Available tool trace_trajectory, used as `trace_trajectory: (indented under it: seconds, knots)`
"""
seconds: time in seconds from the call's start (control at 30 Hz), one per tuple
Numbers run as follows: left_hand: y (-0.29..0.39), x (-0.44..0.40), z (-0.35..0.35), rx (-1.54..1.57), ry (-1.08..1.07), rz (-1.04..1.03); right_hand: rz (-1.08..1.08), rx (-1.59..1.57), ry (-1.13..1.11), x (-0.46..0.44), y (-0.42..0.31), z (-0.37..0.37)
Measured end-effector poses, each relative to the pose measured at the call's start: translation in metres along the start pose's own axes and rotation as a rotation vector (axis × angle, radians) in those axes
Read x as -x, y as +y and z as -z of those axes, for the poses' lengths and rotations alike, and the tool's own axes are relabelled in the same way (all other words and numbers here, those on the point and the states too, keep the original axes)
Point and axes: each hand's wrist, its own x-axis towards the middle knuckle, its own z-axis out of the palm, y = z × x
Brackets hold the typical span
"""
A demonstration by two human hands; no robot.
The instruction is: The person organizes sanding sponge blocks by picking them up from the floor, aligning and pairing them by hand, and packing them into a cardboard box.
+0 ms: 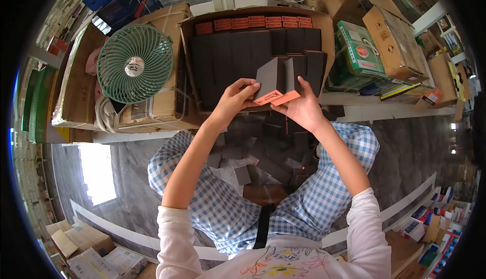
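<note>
My left hand (pixel 234 101) grips a small dark grey box (pixel 268 75) with an orange printed end, thumb on its side. My right hand (pixel 304 108) holds a second dark box (pixel 290 76), its plain orange end turned toward me. The two boxes are tilted and side by side, and I cannot tell whether they touch. Just beyond and below them stands a large open carton (pixel 326 51) packed with similar dark boxes (pixel 248 48). Along its far side, a row of boxes shows orange printed ends (pixel 256 21).
Many dark boxes (pixel 273 160) lie scattered on the floor between my legs. To the left, a green fan (pixel 134 64) sits on a cardboard box (pixel 157 109). On the right are a green carton (pixel 357 48) and a brown carton (pixel 397 43). Shelves line both sides.
</note>
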Motion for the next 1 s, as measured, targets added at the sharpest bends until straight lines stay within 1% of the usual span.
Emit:
trace_trajectory:
  seconds: [0.03,0.1,0.13,0.17,0.2,0.23,0.27,0.37,0.53,0.63,0.7,0.73,0.8,0.83,0.87,0.9,0.93,0.97,1.0]
  knots:
    - [-0.003,-0.003,-0.001,-0.020,0.007,-0.005,-0.007,-0.006,-0.004,-0.004,0.000,0.004]
    - [-0.012,-0.008,-0.001,-0.043,0.017,-0.005,-0.034,0.079,0.076,-0.009,-0.001,0.006]
    - [-0.018,-0.011,0.000,-0.064,0.067,-0.029,-0.016,0.154,0.102,-0.006,-0.002,-0.003]
    - [-0.022,-0.013,0.000,-0.085,0.113,-0.053,-0.014,0.151,0.105,-0.008,0.002,-0.003]
    - [-0.021,-0.013,-0.001,-0.085,0.107,-0.051,0.003,0.242,0.123,-0.010,0.006,-0.001]
    - [-0.019,-0.012,0.000,0.008,0.079,0.007,0.021,0.335,0.141,-0.011,0.009,-0.001]
    - [-0.017,-0.012,0.000,0.099,0.051,0.065,0.029,0.357,0.147,-0.008,0.010,-0.001]
    - [0.001,-0.002,-0.011,0.071,0.002,0.040,0.022,0.345,0.178,-0.007,0.008,-0.005]
    - [0.003,0.001,-0.015,0.010,0.003,0.032,0.029,0.404,0.146,-0.005,0.005,0.000]
    - [0.000,0.002,-0.017,-0.002,0.000,0.011,0.033,0.481,0.186,-0.006,0.007,-0.001]
    - [-0.002,0.002,-0.016,-0.013,0.000,-0.013,0.078,0.563,0.259,-0.007,0.009,-0.001]
    - [-0.002,0.003,-0.014,0.021,-0.028,-0.008,0.079,0.563,0.258,-0.007,0.008,-0.002]
    - [-0.005,0.002,-0.008,0.054,-0.056,-0.003,0.144,0.777,0.377,-0.006,0.002,-0.005]
    - [-0.007,0.000,-0.003,0.090,-0.138,-0.014,0.224,0.782,0.430,-0.013,0.004,0.010]
    - [-0.008,-0.001,0.002,0.124,-0.220,-0.024,0.219,0.725,0.464,-0.015,0.001,0.025]
    - [-0.001,0.002,0.003,0.123,-0.220,-0.024,0.214,0.667,0.497,-0.015,-0.002,0.031]
    - [0.011,0.008,0.002,0.335,-0.278,-0.029,0.204,0.676,0.550,-0.010,-0.007,0.020]
    - [0.020,0.011,0.001,0.548,-0.336,-0.033,0.207,0.673,0.551,-0.009,-0.009,0.022]
    - [0.023,0.009,0.001,0.559,-0.244,-0.059,0.186,0.582,0.524,-0.007,-0.010,0.024]
